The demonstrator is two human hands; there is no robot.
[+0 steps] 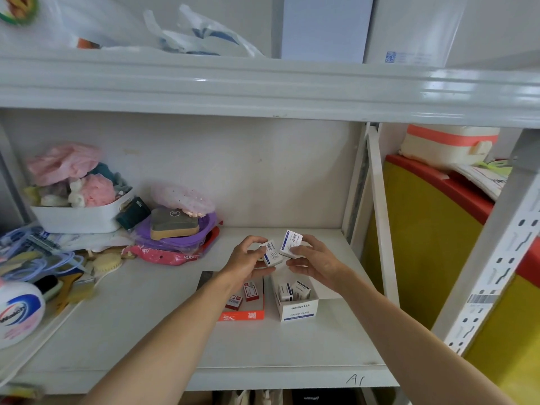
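**A:** Where are the two little boxes?

**B:** In the air over the middle of the shelf (175,317). The left hand (251,258) pinches the left box (273,252) between thumb and curled fingers. The right hand (314,263) pinches the right box (290,243) by its lower edge, tilted. Both boxes are white and blue, and they sit just beside each other.

**A:** Which step is this?

**B:** Sorting, I'd judge, with the white carton (298,311) in mind. It stands open-topped just near of the hands, with like boxes (293,290) upright inside. I can't tell whether the held pair is meant for the carton or for the shelf.

**A:** And the next move?

**B:** If they go in, each box needs turning upright and lowering into the room left. That means one at a time, without knocking the ones already standing.

**A:** Any writing?

**B:** The carton front reads "SHANGHUI" and "PAPER CLIPS". The print on the held boxes is too small to read. Left of the white carton, an orange carton (242,315) with a QR code holds red-and-white boxes (250,291). At the near left, a bottle (17,312) says "Walch". "A1" is handwritten on the shelf's front edge, and a barcode sticker (482,299) is on the right upright.
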